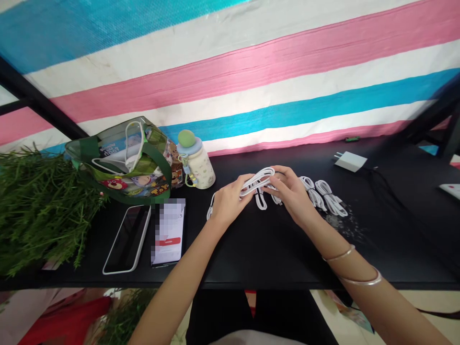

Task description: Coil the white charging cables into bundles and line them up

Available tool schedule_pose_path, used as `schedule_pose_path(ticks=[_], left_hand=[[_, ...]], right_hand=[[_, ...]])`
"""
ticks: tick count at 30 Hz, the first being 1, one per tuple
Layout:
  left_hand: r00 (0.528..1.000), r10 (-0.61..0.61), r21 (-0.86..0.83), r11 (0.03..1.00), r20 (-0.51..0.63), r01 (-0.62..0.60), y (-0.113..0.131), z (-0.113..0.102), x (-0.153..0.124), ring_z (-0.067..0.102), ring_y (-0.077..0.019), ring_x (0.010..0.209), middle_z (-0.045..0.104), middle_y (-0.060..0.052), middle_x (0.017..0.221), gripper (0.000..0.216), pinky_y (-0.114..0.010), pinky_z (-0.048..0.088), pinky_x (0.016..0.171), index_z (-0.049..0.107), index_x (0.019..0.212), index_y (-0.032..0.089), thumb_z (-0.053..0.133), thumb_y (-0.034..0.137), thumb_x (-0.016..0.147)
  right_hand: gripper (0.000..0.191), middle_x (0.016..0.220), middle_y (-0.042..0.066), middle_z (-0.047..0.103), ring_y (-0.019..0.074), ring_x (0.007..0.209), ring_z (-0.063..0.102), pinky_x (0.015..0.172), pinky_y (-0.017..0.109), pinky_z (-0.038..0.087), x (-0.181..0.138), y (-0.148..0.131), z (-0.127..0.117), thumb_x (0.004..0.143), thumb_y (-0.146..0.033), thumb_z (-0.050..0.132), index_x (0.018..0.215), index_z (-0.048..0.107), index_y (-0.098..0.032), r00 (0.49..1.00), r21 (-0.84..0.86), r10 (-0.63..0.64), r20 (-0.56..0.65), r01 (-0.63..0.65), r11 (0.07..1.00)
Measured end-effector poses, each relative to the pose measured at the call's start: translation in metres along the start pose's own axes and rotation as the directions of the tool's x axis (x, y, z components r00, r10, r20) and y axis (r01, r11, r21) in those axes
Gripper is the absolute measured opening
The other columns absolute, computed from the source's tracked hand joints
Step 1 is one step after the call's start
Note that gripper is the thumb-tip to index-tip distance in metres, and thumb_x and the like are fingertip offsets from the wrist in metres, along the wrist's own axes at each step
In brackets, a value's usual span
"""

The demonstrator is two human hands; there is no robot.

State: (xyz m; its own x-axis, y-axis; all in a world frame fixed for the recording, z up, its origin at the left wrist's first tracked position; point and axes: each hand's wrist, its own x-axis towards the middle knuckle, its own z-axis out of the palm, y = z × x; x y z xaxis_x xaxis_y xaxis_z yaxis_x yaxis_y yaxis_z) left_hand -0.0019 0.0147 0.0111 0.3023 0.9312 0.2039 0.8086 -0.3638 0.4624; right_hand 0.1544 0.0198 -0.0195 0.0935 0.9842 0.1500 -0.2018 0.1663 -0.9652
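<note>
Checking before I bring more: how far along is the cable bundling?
Looks done: two coiled cables lie on the table beside the right hand. In hand: it and the left hand hold a third cable in loops. Left: its loose end trails free.

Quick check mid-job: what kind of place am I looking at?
Probably a makeshift work stall: a striped tarp hangs behind the black table, where the left hand and right hand hold a white cable beside coiled cable bundles.
</note>
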Motion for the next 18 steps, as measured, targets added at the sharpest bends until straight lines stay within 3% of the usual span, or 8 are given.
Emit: schedule_pose_path(ticks=[12, 18], left_hand=[[0.993, 0.082, 0.014, 0.996, 0.087, -0.083, 0.0016, 0.0010, 0.0000, 0.067, -0.0194, 0.098, 0.071, 0.004, 0.109, 0.045, -0.024, 0.050, 0.076, 0.053, 0.125, 0.033, 0.062, 0.038, 0.082], [0.986, 0.127, -0.013, 0.992, 0.105, -0.126, 0.0023, -0.0009, -0.0019, 0.066, -0.0210, 0.102, 0.069, 0.001, 0.115, 0.049, -0.028, 0.051, 0.083, 0.050, 0.128, 0.029, 0.062, 0.036, 0.082]], right_hand=[[0.032, 0.070, -0.004, 0.060, 0.0147, 0.063, 0.060, 0.058, 0.028, 0.052, 0.0033, -0.0045, -0.0047, 0.067, -0.044, 0.068, 0.091, 0.055, -0.027, 0.996, 0.036, 0.083, -0.014, -0.082, 0.996], [0.034, 0.065, -0.006, 0.058, 0.0121, 0.056, 0.056, 0.053, 0.026, 0.049, 0.0017, -0.0104, -0.0017, 0.061, -0.041, 0.072, 0.087, 0.056, -0.027, 0.987, 0.117, 0.154, -0.040, -0.148, 0.982]])
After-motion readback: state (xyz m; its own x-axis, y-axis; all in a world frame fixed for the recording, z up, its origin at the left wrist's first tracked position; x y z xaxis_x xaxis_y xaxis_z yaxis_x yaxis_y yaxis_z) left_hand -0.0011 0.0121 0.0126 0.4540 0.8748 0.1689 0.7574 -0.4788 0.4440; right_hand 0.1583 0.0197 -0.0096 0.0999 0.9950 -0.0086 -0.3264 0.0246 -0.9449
